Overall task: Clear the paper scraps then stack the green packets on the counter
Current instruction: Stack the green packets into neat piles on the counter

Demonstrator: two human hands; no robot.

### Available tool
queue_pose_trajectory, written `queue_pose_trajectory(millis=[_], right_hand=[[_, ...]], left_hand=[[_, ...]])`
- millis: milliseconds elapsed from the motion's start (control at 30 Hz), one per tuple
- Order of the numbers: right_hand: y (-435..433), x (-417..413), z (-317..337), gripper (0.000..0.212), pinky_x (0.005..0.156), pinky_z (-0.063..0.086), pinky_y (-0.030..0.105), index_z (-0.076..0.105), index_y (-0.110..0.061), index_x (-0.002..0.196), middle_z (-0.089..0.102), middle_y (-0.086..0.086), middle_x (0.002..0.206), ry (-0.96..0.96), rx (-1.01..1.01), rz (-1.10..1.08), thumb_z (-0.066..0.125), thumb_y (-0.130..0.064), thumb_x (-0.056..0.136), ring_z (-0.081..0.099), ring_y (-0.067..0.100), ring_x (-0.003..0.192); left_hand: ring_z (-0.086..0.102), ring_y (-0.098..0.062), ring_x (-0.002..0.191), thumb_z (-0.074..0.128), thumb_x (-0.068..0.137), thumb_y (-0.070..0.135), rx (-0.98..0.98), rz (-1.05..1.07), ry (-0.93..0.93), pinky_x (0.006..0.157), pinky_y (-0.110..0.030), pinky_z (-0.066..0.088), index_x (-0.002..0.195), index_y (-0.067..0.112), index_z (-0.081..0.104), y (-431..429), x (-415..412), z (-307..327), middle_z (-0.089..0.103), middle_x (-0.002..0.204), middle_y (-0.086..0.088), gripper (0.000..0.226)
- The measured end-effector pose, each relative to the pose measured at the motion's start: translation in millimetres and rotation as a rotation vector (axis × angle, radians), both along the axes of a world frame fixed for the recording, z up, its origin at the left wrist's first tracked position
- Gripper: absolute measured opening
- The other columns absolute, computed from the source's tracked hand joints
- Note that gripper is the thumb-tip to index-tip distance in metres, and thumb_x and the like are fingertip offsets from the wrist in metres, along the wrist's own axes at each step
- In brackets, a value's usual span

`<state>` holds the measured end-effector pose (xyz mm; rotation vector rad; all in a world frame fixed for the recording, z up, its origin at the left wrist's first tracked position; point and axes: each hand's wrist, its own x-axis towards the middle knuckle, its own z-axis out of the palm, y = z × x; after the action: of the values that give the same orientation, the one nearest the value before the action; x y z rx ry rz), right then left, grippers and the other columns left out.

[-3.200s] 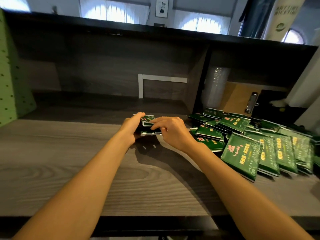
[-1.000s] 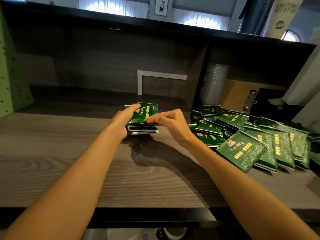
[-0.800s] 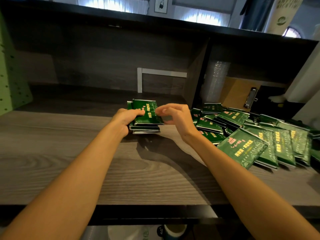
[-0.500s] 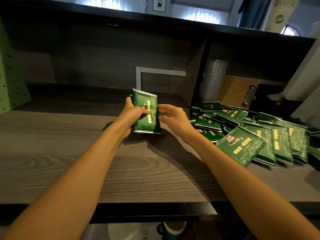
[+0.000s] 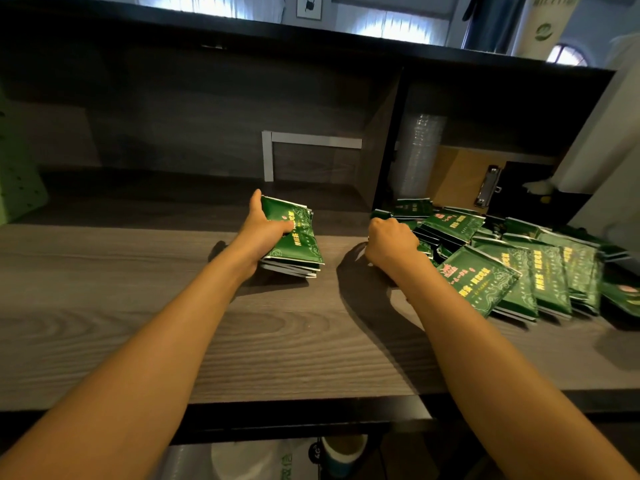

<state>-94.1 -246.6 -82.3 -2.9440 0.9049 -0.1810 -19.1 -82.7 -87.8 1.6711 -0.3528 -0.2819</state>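
Two hands: left hand (image 5: pixel 266 233) grips one stack (image 5: pixel 296 245), fingers wrapped; right hand (image 5: pixel 391 242) fingers curled at one pile (image 5: pixel 519 271), hold unclear.

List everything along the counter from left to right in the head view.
green pegboard → left hand gripping the packet stack → right hand → loose packet pile

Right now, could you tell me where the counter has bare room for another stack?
Bare counter lies left of the stack the left hand grips, toward the green pegboard, and between that stack and the right hand; beyond it, loose packets crowd.
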Motion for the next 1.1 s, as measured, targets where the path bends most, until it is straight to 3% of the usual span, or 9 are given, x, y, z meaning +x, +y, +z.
queue_pose_trajectory(millis=[167,233,367,600,700,833,933,1033,1100], right_hand=[[-1.6,-4.8,-0.5,0.028,0.084,0.047,0.042,0.057,0.002,0.117,0.056,0.021,0.12,-0.072,-0.037,0.034,0.052,-0.002,0.09,0.053,0.039,0.112],[0.5,-6.2,0.8,0.028,0.083,0.046,0.041,0.056,0.003,0.117,0.055,0.021,0.119,-0.075,-0.078,0.062,0.051,0.002,0.09,0.053,0.039,0.112],[2.6,-7.4,2.5,0.03,0.084,0.047,0.039,0.055,0.003,0.118,0.056,0.021,0.119,-0.096,-0.149,0.101,0.053,0.006,0.088,0.053,0.038,0.114],[12.6,-2.0,-1.2,0.019,0.071,0.039,0.036,0.057,0.001,0.109,0.06,0.019,0.113,-0.173,-0.248,0.208,0.05,-0.002,0.091,0.057,0.039,0.107],[24.1,5.1,-7.4,0.018,0.067,0.037,0.038,0.058,0.0,0.099,0.063,0.023,0.102,-0.248,-0.149,0.393,0.046,-0.012,0.092,0.058,0.043,0.096],[29.4,8.1,-12.8,0.018,0.072,0.048,0.038,0.067,-0.001,0.078,0.068,0.015,0.08,-0.348,0.187,0.566,0.054,-0.013,0.084,0.061,0.033,0.081],[22.4,10.8,-11.6,0.02,0.084,0.046,0.036,0.068,-0.004,0.09,0.067,0.012,0.096,-0.477,0.213,0.396,0.057,-0.02,0.086,0.059,0.028,0.096],[16.2,13.1,-18.8,0.053,0.099,0.033,0.039,0.055,-0.007,0.121,0.05,0.012,0.128,-0.22,-0.004,0.225,0.053,-0.048,0.088,0.037,0.031,0.124],[17.3,14.0,-21.0,0.067,0.105,0.027,0.042,0.047,-0.009,0.132,0.042,0.011,0.139,-0.112,0.011,0.198,0.049,-0.059,0.087,0.029,0.032,0.131]], left_hand=[[0.054,-0.018,0.092,0.053,0.092,0.007,0.012,-0.002,0.003,0.063,-0.026,0.045,0.15,0.03,0.003,-1.6,-1.8,-0.9,0.04,0.14,-0.009,0.08],[0.054,-0.019,0.096,0.053,0.092,0.007,0.017,0.003,0.002,0.068,-0.029,0.046,0.15,0.03,0.003,-1.6,-2.4,-1.7,0.04,0.14,-0.009,0.08],[0.054,-0.019,0.092,0.054,0.092,0.008,0.023,0.002,0.007,0.061,-0.026,0.045,0.15,0.029,0.003,-1.1,-2.5,-1.9,0.041,0.139,-0.009,0.08],[0.055,-0.023,0.1,0.053,0.092,0.006,0.019,0.043,0.047,0.071,-0.034,0.047,0.15,0.029,0.002,0.3,1.8,-1.3,0.038,0.142,-0.01,0.081],[0.054,-0.028,0.112,0.052,0.092,0.003,0.012,0.127,0.081,0.079,-0.036,0.048,0.15,0.028,0.001,5.0,7.7,-0.3,0.036,0.144,-0.013,0.082],[0.051,-0.031,0.119,0.052,0.091,0.002,0.008,0.23,0.121,0.095,-0.044,0.048,0.15,0.029,0.0,8.8,15.2,-1.4,0.032,0.148,-0.014,0.083],[0.047,-0.033,0.124,0.053,0.09,0.002,0.006,0.224,0.138,0.101,-0.05,0.043,0.15,0.031,-0.001,7.8,17.8,-2.8,0.031,0.149,-0.014,0.085],[0.047,-0.033,0.124,0.053,0.091,0.002,0.004,0.215,0.14,0.101,-0.051,0.043,0.149,0.031,-0.001,6.8,16.9,-2.7,0.031,0.148,-0.013,0.085],[0.047,-0.033,0.124,0.053,0.091,0.002,0.005,0.219,0.137,0.1,-0.051,0.043,0.149,0.031,-0.001,6.6,16.2,-2.6,0.032,0.148,-0.013,0.084]])
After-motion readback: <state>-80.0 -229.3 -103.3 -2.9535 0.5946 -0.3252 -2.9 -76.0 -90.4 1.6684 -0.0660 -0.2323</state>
